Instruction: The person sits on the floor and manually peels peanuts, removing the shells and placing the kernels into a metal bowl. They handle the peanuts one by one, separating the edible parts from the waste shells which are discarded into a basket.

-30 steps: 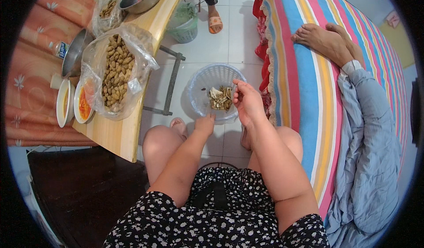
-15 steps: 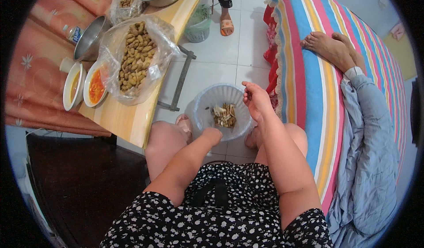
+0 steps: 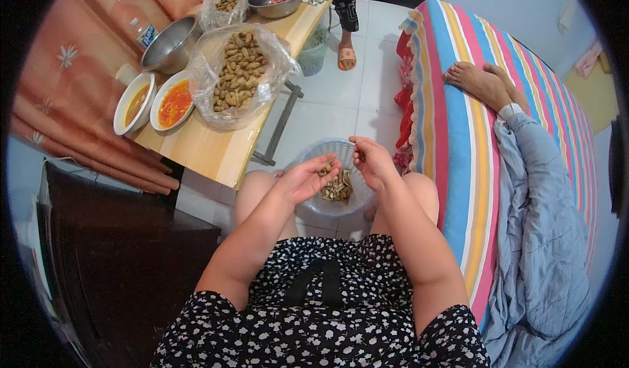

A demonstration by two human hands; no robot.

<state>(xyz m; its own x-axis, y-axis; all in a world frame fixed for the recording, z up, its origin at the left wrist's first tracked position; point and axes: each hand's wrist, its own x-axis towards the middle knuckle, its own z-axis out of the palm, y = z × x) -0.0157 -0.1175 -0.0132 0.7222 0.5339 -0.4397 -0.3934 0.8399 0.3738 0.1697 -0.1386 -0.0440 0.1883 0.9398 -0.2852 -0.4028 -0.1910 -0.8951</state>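
Note:
Above a light-blue plastic basket (image 3: 317, 150) on the floor, my left hand (image 3: 308, 180) is turned palm up, with a small brown peanut (image 3: 325, 170) at its curled fingers. My right hand (image 3: 375, 163) is beside it, over the basket's right rim, thumb and fingertips pinched together; what they hold, if anything, is too small to name. Empty-looking shells (image 3: 337, 190) lie in the basket's clear liner. On the wooden table (image 3: 196, 160) to the left, an open clear plastic bag (image 3: 203, 96) holds a heap of unshelled peanuts (image 3: 241, 70).
Two white bowls, one with yellowish liquid (image 3: 135, 106) and one with orange-red food (image 3: 174, 104), stand near metal bowls (image 3: 171, 45) (image 3: 275, 0). A striped bed (image 3: 452, 145) with another person's feet (image 3: 478, 83) is at right. Another person's leg (image 3: 345, 14) shows beyond the table.
My left hand has risen from low over the basket, turned palm up and opened into view beside the right. My right hand has shifted slightly; the whole view has tilted.

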